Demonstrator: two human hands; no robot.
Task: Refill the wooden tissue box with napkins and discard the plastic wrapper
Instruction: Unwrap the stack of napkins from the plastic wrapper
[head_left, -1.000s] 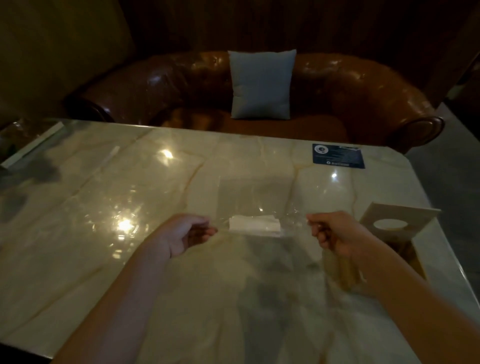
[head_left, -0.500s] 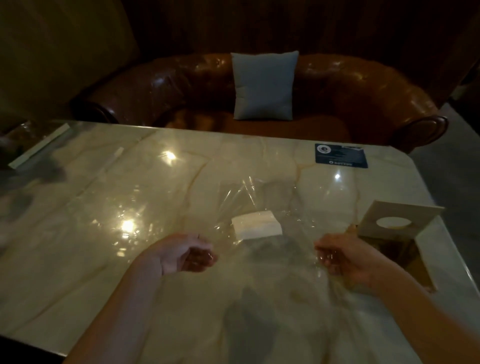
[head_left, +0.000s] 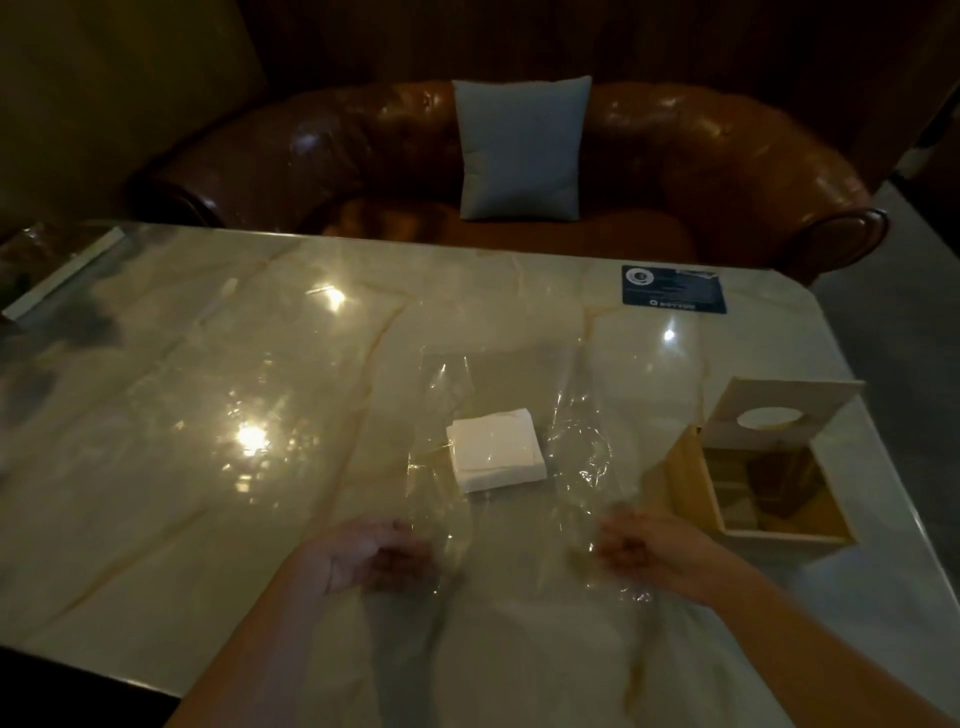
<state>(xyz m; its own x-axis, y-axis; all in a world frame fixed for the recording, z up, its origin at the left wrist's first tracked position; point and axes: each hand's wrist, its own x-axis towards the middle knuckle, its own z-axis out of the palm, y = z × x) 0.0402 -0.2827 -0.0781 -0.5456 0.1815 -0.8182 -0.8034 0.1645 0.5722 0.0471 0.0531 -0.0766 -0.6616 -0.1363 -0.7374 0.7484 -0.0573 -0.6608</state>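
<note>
Both hands have dropped lower and nearer the person since a second ago, and the napkins (head_left: 496, 449), then seen edge-on between the fists, now lie flat on the counter (head_left: 218, 467) with their top face showing. They form a white square stack inside the wrapper (head_left: 576, 467), a clear crinkled plastic that spreads around and beyond the stack and runs back toward the hands. The left hand (head_left: 363, 558) sits at the wrapper's near left edge, its fingers (head_left: 400, 561) curled inward; blur makes it unclear whether they pinch the plastic. The right hand (head_left: 649, 545) is at the near right edge, fingers (head_left: 621, 545) curled, with plastic bunched under and around them, though an actual grip cannot be confirmed. Just right of the right hand stands the box (head_left: 685, 467), pale wood, its lid (head_left: 779, 410) with a round hole tilted up at the back; the inside is dark and its contents are hard to make out. Napkins and box are apart, with wrapper between them. A dark card (head_left: 674, 289) lies near the counter's far edge. Beyond the counter is a brown leather sofa (head_left: 727, 171) with a grey cushion (head_left: 521, 148) upright at its middle. Light spots glare on the glossy counter at the left
</note>
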